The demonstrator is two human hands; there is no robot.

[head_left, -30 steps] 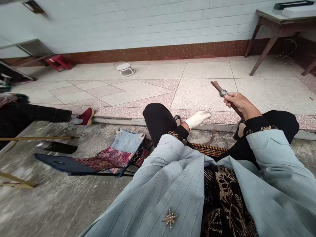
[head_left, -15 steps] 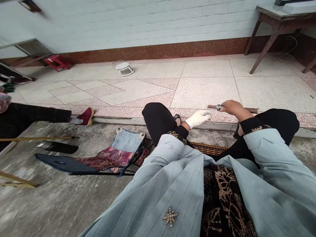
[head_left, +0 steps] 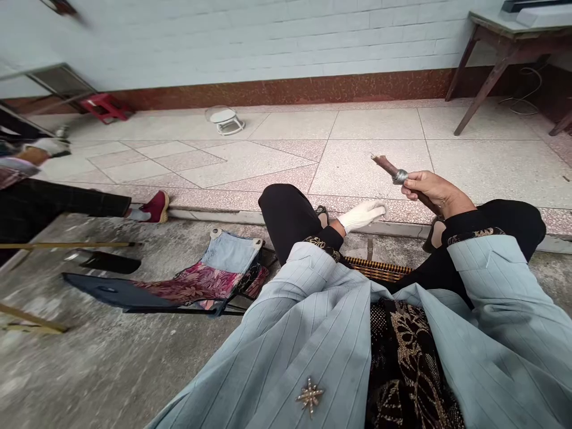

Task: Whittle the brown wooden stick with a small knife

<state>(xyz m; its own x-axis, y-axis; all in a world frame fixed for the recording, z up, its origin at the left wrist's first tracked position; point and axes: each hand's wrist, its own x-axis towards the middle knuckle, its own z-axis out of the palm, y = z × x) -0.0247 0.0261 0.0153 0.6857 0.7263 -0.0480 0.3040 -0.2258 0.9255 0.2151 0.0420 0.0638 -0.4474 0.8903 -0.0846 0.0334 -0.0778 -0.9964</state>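
My right hand [head_left: 426, 187] is closed round a brown wooden stick [head_left: 385, 165] with silvery wire [head_left: 399, 177] wound round it in a thick coil. The stick slants up to the left over the tiled step, its broken end pointing away from me. A thin bright strand shows near that end. Lower and to the left, my left hand [head_left: 363, 215], in a white knitted glove, has its fingers drawn together above the step's edge. What they pinch, if anything, is too small to make out. The two hands are apart.
A folding chair [head_left: 192, 280] with flowered cloth stands to my left. Beyond it sits another person [head_left: 89, 199] with a gloved hand and a red shoe. A white stool [head_left: 227, 121], a red stool [head_left: 106, 107] and a wooden table [head_left: 496, 42] stand along the wall.
My right hand has raised and turned the stick, so its free end now tilts upward. My left hand has hardly moved. The other person's gloved hand has come into view at left.
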